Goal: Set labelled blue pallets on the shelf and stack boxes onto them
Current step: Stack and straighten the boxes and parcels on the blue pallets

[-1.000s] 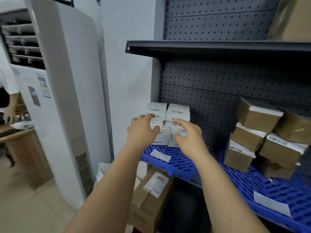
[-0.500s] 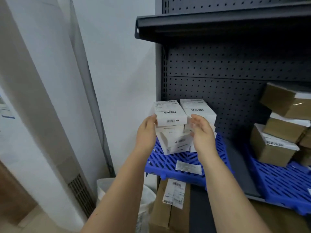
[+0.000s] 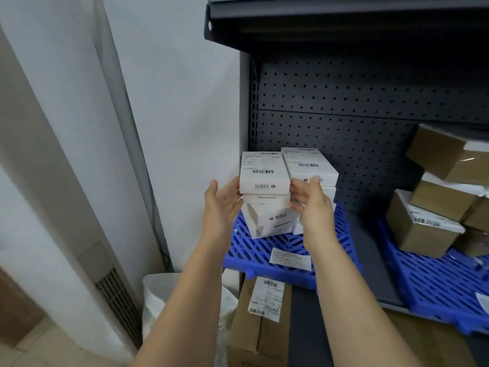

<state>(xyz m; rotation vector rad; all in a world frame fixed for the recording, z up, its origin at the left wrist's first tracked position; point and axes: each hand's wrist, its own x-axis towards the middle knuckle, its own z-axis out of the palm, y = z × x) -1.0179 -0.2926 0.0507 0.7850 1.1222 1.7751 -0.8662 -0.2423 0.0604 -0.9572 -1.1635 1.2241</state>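
Note:
Several small white boxes (image 3: 263, 172) stand in two columns on a blue pallet (image 3: 264, 250) at the left end of the dark shelf (image 3: 370, 250). A white label (image 3: 290, 259) lies on the pallet's front. My left hand (image 3: 221, 205) is spread, its palm against the left side of the left column. My right hand (image 3: 313, 207) is in front of the right column (image 3: 307, 162), its fingertips touching the right side of the left column's top boxes. Neither hand lifts a box. A second blue pallet (image 3: 434, 282) to the right carries several brown boxes (image 3: 420, 229).
An upper shelf (image 3: 344, 19) overhangs close above. Below the left pallet stands a tall labelled cardboard carton (image 3: 254, 335), with a white bag (image 3: 158, 292) beside it. A white floor-standing air conditioner (image 3: 66, 207) fills the left side, with a wall behind.
The view has swung left and down toward the white boxes. My hands moved from the front of the stack to either side of its left column, and the left fingers spread apart.

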